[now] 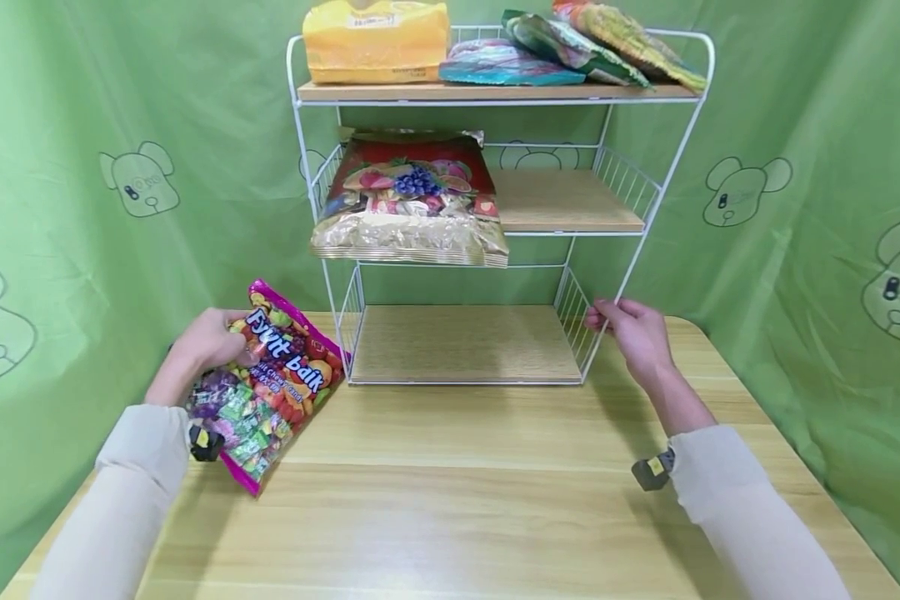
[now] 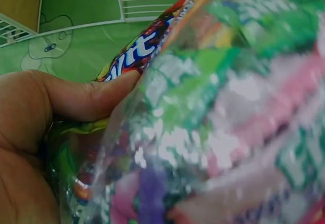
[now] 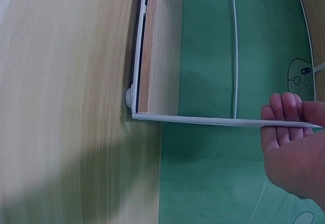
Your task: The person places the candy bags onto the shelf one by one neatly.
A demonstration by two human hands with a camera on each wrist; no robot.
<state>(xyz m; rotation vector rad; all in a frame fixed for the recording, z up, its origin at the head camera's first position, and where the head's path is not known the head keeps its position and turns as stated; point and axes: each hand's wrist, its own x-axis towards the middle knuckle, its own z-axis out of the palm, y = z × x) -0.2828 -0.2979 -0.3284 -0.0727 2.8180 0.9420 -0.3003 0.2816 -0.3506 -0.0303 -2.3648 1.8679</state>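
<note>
My left hand (image 1: 221, 340) grips a bag of fruit chewy candy (image 1: 288, 367) by its upper left side, the thumb lying over the front. The bag tilts beside the rack's lower left corner; close up, its clear film (image 2: 213, 127) shows wrapped sweets, and the left thumb (image 2: 96, 97) presses on it. At the other side, my right hand (image 1: 636, 333) holds the right front post of a white wire shelf rack (image 1: 468, 383). Fingers (image 3: 284, 107) of that hand curl round the thin post in the right wrist view.
On the middle shelf a red and gold candy bag (image 1: 420, 192) overhangs the front edge. The top shelf bears a yellow package (image 1: 375, 46), a blue bag (image 1: 506, 67), a green bag (image 1: 562, 42) and a yellow-green bag (image 1: 630, 37). Green curtain (image 1: 217, 100) surrounds the wooden table (image 1: 435, 517).
</note>
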